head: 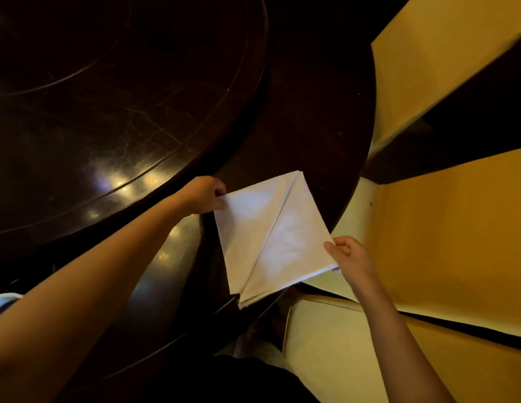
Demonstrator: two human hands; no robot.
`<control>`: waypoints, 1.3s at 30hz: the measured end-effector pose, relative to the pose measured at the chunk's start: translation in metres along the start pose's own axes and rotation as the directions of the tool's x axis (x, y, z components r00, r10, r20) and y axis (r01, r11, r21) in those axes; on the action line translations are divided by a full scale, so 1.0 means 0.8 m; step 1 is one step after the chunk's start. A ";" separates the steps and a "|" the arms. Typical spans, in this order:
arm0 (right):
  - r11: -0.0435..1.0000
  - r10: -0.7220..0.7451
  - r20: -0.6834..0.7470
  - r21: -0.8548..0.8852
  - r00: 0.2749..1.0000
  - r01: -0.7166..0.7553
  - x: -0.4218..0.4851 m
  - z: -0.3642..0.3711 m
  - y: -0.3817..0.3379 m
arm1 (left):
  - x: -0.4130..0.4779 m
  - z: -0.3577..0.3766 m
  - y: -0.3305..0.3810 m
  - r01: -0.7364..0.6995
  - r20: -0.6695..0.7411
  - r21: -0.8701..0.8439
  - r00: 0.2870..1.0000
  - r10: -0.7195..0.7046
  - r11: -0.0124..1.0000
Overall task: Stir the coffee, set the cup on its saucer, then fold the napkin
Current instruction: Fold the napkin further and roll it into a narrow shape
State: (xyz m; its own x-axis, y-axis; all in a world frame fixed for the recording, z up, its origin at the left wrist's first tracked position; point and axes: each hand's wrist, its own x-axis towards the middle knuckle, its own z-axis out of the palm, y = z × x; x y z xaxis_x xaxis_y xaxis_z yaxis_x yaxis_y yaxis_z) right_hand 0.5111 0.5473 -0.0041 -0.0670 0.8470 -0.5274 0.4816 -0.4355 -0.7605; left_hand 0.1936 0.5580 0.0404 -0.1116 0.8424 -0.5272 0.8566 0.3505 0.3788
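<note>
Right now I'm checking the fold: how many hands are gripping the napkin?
2. The left hand pinches the white napkin at its left corner; the right hand pinches the right corner at the dark table edge. No cup visible.

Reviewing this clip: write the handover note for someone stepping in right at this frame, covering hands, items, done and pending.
Left hand: pinching the left corner of the white cloth napkin.
Right hand: pinching its right corner.
Napkin: already folded to a layered square with a diagonal crease, at the edge of the dark round wooden table.
Cup, saucer and coffee: not in view, so those steps cannot be confirmed.
Left: finish the fold and lay it down.
</note>
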 end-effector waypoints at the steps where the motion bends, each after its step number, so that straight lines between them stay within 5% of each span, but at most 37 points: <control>1: 1.000 -0.002 0.018 0.006 1.000 0.002 0.003 -0.002 -0.005 | -0.007 0.004 -0.006 0.053 -0.012 -0.070 0.998 -0.054 0.996; 12: 0.990 0.070 0.035 0.122 0.997 -0.073 0.007 0.013 -0.016 | -0.046 0.034 -0.035 0.213 -0.001 -0.409 0.972 -0.233 0.887; 20: 0.909 0.097 0.112 0.395 0.989 -0.134 0.019 -0.004 -0.045 | -0.073 0.030 -0.056 0.174 0.043 -0.837 0.966 -0.253 0.519; 24: 0.783 0.083 0.181 0.597 0.980 -0.177 0.026 -0.011 -0.068 | -0.092 0.019 -0.058 0.084 -0.019 -0.889 0.976 -0.219 0.450; 28: 0.788 0.049 0.221 0.590 0.974 -0.174 0.032 -0.014 -0.098 | -0.108 -0.001 -0.048 -0.007 -0.108 -0.890 0.975 -0.196 0.456; 31: 0.848 -0.107 0.247 0.528 0.963 -0.041 0.023 -0.027 -0.128 | -0.121 -0.022 -0.037 -0.103 -0.202 -0.860 0.968 -0.148 0.500; 35: 0.956 -0.292 0.251 0.092 0.923 0.278 0.004 -0.039 -0.161 | -0.133 -0.042 -0.033 -0.191 -0.395 -0.572 0.916 -0.064 0.797; 39: 0.863 -0.440 0.161 -0.197 0.883 0.466 -0.001 -0.033 -0.173 | -0.138 -0.053 -0.031 -0.207 -0.579 -0.305 0.815 -0.009 0.930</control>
State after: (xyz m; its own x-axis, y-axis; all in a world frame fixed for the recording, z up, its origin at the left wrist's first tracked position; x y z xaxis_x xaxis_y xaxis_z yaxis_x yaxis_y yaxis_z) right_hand 0.4679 0.6153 0.1113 -0.4121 0.8907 -0.1919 0.5561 0.0790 -0.8274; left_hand 0.1633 0.4734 0.1214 -0.3902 0.9207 0.0077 0.6657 0.2763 0.6931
